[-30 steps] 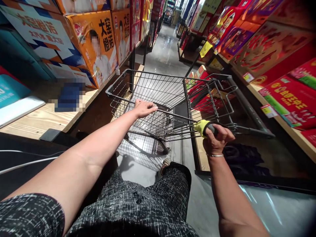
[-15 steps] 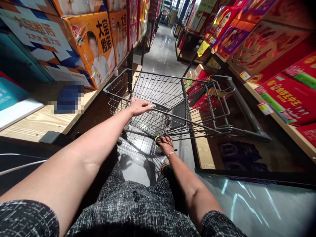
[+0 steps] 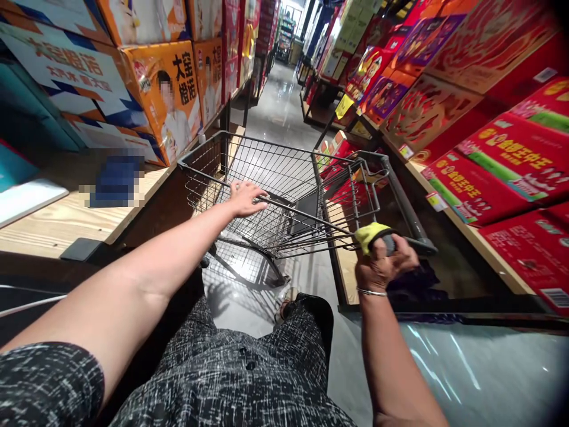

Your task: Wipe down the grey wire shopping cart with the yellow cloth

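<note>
The right hand has its grip closed around the grey back of a yellow pad, thumb and fingers curled in over it. The yellow part juts out of the grip towards the upper left, beyond the fingers and away from the wrist, which wears a silver bracelet. It sits right by the near top rail of a wire shopping cart, towards the handlebar end; whether it presses on the wire cannot be told.

The left hand lies over the same rail, well apart from the pad and nearer the cart's other end. Its fingers drape across the metal, but how far that grip closes underneath is hidden.

The cart's handlebar rises just past the right hand. Red boxes are stacked on the right, and orange cartons stand on a wooden shelf to the left.
</note>
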### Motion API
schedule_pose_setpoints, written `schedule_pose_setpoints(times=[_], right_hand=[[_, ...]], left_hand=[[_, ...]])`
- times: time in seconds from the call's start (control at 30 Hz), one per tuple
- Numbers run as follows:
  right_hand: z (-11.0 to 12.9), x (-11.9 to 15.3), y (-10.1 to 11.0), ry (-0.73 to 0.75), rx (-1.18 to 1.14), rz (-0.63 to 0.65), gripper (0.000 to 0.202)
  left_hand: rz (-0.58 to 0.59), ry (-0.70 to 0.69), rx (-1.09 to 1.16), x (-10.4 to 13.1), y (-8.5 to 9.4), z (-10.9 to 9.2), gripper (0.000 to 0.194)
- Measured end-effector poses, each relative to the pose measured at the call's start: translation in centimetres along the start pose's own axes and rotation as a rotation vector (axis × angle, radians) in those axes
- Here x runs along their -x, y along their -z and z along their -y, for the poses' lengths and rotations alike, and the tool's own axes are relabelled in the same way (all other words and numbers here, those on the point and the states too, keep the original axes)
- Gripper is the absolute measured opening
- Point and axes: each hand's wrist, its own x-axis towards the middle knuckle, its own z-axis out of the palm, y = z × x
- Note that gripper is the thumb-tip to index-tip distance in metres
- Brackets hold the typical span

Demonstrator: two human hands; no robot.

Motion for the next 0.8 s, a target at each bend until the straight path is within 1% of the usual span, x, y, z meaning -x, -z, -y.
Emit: schedule_pose_setpoints(times=[0.07, 0.1, 0.13, 0.2, 0.27, 0.3, 0.33, 0.4, 0.47, 0.57, 0.6, 0.63, 0.7, 0.73, 0.8], right_hand=[[4.1, 0.4, -1.2, 0.038, -0.037, 0.093, 0.032], [6.4, 0.5, -1.9, 0.066, -0.06, 0.144, 0.035], [8.7, 0.5, -2.4, 0.098, -0.084, 0.19, 0.039], [12.8, -0.3, -3.0, 0.186, -0.131, 0.266, 0.045], [15.6, -1.7, -2.9, 0.324, -0.162, 0.34, 0.048], [16.3, -2.6, -2.7, 0.4, -0.163, 0.381, 0.048], [16.5, -3.5, -2.4, 0.465, -0.149, 0.422, 0.048], [15.5, -5.2, -1.2, 0.541, -0.081, 0.497, 0.049], [12.8, -6.5, 0.6, 0.549, 0.032, 0.563, 0.049], [7.2, -7.7, 4.2, 0.511, 0.221, 0.62, 0.045], [5.2, -7.9, 5.3, 0.499, 0.259, 0.604, 0.041], [3.1, -8.2, 6.2, 0.476, 0.275, 0.56, 0.038], [-0.9, -8.5, 6.8, 0.363, 0.264, 0.417, 0.036], [-2.8, -8.7, 6.6, 0.317, 0.221, 0.39, 0.039], [-6.0, -9.0, 5.3, 0.278, 0.106, 0.417, 0.048]], left_hand=[[0.023, -0.095, -0.005, 0.6, -1.1, -2.1, 0.057], [0.013, -0.129, -0.004, 0.8, -1.7, -2.9, 0.061], [-0.02, -0.138, 0.01, 0.9, -2.2, -3.5, 0.06], [-0.074, -0.145, 0.042, 0.8, -3.1, -4.1, 0.051], [-0.093, -0.124, 0.05, 0.6, -3.4, -4.0, 0.044], [-0.091, -0.113, 0.049, 0.5, -3.4, -3.8, 0.042], [-0.084, -0.105, 0.049, 0.5, -3.3, -3.6, 0.041], [-0.06, -0.11, 0.058, 0.4, -3.0, -3.2, 0.041], [-0.037, -0.128, 0.072, 0.3, -2.6, -2.9, 0.041], [-0.021, -0.136, 0.08, 0.2, -2.4, -2.8, 0.043], [-0.022, -0.128, 0.081, 0.1, -2.4, -2.9, 0.044], [-0.022, -0.12, 0.081, 0.1, -2.4, -3.0, 0.044], [-0.018, -0.106, 0.081, 0.1, -2.5, -3.2, 0.046], [-0.014, -0.104, 0.082, 0.1, -2.5, -3.3, 0.047], [-0.012, -0.106, 0.084, 0.2, -2.6, -3.6, 0.048]])
